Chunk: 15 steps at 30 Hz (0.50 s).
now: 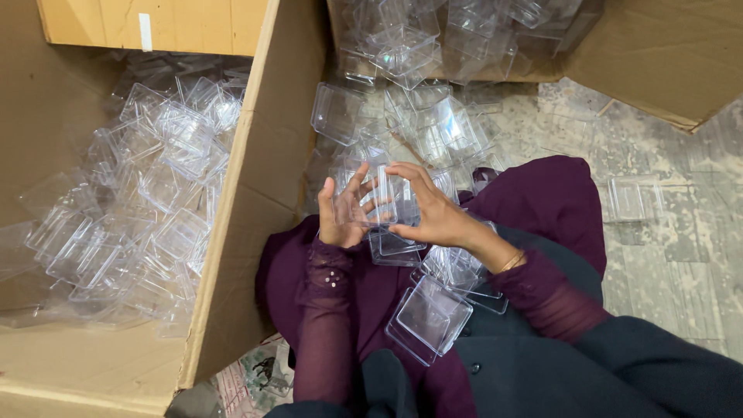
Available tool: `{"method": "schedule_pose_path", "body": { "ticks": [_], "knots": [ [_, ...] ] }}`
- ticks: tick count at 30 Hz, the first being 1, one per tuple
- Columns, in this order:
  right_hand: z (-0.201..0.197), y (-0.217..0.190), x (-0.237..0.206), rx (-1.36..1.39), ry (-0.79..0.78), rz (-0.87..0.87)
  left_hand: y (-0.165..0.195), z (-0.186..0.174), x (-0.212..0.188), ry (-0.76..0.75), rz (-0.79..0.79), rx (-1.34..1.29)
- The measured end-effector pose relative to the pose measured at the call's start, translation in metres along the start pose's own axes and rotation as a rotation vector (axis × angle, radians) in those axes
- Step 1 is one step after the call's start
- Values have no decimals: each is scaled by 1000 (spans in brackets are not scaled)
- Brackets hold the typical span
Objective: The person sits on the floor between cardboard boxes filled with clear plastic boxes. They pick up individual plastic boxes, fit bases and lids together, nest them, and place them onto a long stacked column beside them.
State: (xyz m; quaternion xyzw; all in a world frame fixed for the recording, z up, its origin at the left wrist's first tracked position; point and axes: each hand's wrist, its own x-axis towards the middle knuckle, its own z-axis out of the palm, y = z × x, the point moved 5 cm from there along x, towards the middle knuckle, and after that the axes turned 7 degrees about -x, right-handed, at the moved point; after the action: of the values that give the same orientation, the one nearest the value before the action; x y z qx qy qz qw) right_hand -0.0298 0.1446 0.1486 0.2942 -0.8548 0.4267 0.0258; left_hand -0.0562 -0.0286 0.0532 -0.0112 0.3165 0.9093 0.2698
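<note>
— Looking left first: I see the big cardboard box point(232, 255) piled with clear plastic boxes point(147, 209). My left hand point(342, 215) has its fingers spread against the clear square container point(385, 203); my right hand point(435, 215) pinches its other side. It sits between them, above the lap.

— Risks?

— I judge the slick plastic could slip, or crack if squeezed. Loose lids point(430, 316) on the purple cloth may slide off.

— Room?

— The box wall crowds the left; bare floor point(681, 255) lies open to the right.
</note>
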Motion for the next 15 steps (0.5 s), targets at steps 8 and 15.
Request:
{"method": "schedule_pose_path", "body": {
  "ticks": [8, 15],
  "knots": [
    [-26, -18, 11, 25, -8, -3, -3, 5, 4, -29, 34, 153],
    [-23, -24, 21, 8, -97, 1, -9, 5, 7, -112, 71, 88]
  ]
}}
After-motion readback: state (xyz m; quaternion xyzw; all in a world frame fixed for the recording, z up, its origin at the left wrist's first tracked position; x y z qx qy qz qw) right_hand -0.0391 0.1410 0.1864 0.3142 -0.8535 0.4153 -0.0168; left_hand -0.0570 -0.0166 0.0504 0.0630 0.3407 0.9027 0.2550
